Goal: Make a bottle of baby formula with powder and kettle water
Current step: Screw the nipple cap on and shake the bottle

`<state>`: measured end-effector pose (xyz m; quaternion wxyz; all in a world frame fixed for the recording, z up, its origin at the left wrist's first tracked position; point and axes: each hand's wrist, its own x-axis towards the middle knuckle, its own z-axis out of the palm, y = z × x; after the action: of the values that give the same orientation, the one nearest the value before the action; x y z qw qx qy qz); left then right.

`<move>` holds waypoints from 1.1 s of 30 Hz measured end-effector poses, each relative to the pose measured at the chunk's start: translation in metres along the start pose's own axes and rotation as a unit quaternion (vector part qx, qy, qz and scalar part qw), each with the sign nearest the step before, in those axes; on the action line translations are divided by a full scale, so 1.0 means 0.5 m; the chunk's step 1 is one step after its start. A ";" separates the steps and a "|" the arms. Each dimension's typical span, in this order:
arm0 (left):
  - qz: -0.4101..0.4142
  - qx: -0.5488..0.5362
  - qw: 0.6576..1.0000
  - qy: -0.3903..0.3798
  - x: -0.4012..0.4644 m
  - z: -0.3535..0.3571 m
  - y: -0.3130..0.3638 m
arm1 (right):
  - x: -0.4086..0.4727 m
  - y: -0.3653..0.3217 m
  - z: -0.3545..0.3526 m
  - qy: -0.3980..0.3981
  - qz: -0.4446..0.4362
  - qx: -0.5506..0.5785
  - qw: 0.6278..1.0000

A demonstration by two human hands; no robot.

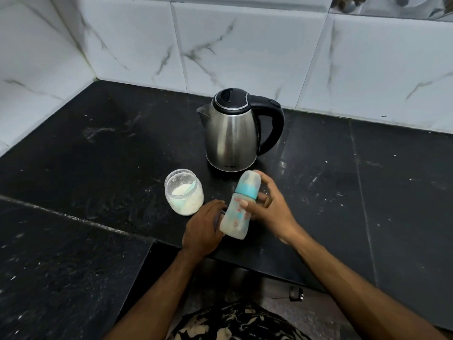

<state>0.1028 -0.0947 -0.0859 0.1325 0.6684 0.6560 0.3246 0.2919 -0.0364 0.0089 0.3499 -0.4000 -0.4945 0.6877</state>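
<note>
Black stone counter (367, 192), white marbled wall tiles (245, 45) behind. Right hand (270, 207) grips baby bottle (239, 209), tilted, cap on, raised near counter's front edge. Left hand (203, 229) curled at bottle base; grip unclear. Open powder jar (183, 192) just left. Kettle (232, 133) behind, lid closed.

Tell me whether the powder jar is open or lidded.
Open. The powder jar shows no lid; its mouth is uncovered, with white powder and a pale blue scoop visible inside.
</note>
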 end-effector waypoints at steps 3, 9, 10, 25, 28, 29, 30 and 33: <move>0.000 -0.002 1.000 0.020 -0.001 -0.001 0.005 | 0.020 -0.012 -0.012 0.096 -0.037 0.085 0.991; 0.005 0.001 1.000 0.009 0.000 0.003 -0.001 | 0.005 -0.007 -0.010 0.062 -0.035 0.069 0.995; 0.005 0.002 1.000 0.002 0.001 0.004 -0.005 | -0.007 0.000 -0.006 0.013 -0.025 0.019 0.999; 0.008 -0.017 1.000 0.022 -0.002 -0.007 0.013 | 0.017 -0.013 0.006 0.072 -0.047 0.051 0.995; -0.006 -0.011 1.000 0.019 -0.002 -0.003 0.010 | 0.038 -0.018 -0.007 0.160 -0.045 0.188 0.968; -0.007 -0.006 1.000 0.016 -0.002 -0.003 0.009 | 0.036 -0.011 -0.005 0.157 -0.041 0.183 0.970; -0.004 -0.002 1.000 0.011 -0.003 -0.003 0.007 | 0.026 -0.005 -0.001 0.132 -0.034 0.147 0.980; -0.001 -0.009 1.000 -0.010 -0.002 -0.003 0.001 | -0.001 0.013 0.007 0.011 -0.018 -0.014 1.000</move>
<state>0.1024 -0.0964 -0.0845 0.1454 0.6696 0.6523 0.3240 0.2883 -0.0398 0.0032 0.3621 -0.4029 -0.5076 0.6700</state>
